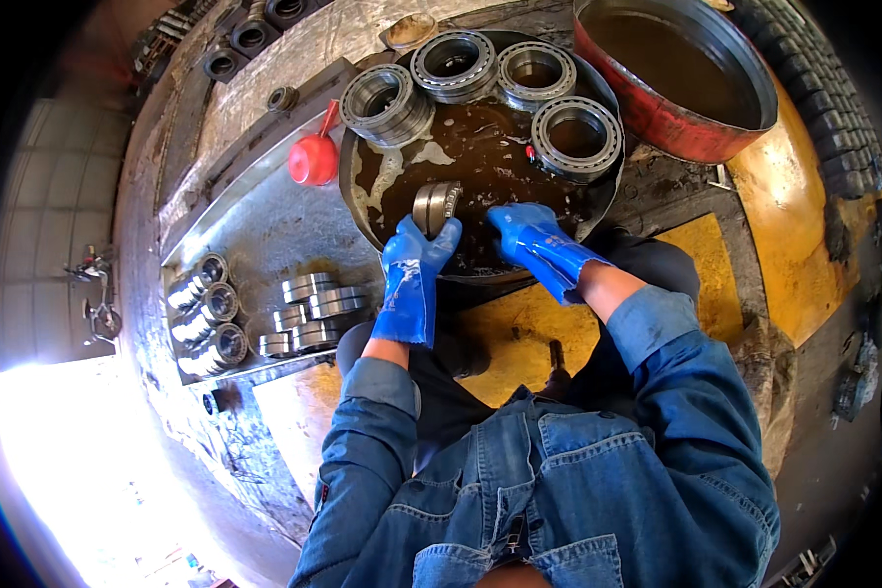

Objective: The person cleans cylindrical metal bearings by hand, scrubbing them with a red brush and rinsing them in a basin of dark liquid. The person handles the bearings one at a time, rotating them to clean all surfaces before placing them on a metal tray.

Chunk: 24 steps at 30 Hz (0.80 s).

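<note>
Both my hands wear blue rubber gloves and are over a round tub (349,186) of brown, oily liquid. My left hand (419,245) is closed around a shiny steel roller bearing (435,208), which is tilted on its side just above the liquid. To its right, my right hand (527,231) has its fingers curled in toward the liquid. What those fingers hold, if anything, is hidden. Large ring-shaped bearings sit along the tub's far side: a stack at the left (382,106), two at the back (453,67) (536,74), and one at the right (576,139).
Left of the tub, a metal tray (265,230) carries rows of bearings (214,304) and stacked steel rings (314,312). A red scoop (313,159) lies by the tub's left rim. A red cut-down drum (691,147) of brown liquid stands far right, beside a ridged black tyre (833,108).
</note>
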Available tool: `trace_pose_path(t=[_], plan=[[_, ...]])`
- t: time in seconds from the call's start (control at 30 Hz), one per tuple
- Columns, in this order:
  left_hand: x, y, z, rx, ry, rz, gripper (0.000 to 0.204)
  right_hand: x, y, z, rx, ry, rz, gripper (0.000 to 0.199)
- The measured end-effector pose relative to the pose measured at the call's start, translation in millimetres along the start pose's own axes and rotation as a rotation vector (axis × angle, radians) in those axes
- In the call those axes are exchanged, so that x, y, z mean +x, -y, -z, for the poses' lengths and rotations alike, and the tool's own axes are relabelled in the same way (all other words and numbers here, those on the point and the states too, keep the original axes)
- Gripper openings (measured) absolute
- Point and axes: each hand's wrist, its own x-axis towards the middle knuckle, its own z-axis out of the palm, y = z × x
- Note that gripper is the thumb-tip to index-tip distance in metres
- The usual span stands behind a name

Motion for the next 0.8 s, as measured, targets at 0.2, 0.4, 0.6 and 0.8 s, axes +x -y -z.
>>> trace_pose_path(t=[0.2,0.4,0.6,0.8], plan=[[25,-20,10,0.011,0.017,0.044,0.094,11,0,14,0.004,0.189,-0.053,0.039],[59,-28,22,-0.042,0.172,-0.017,0.084,9,-5,17,0.076,0.135,-0.05,0.046],[24,-45,31,-0.576,0.304,-0.116,0.071,28,-31,-4,0.493,0.099,-0.018,0.038],[32,-9,8,-0.373,0.185,-0.038,0.077,57,-19,-36,0.258,-0.026,0.097,0.037]])
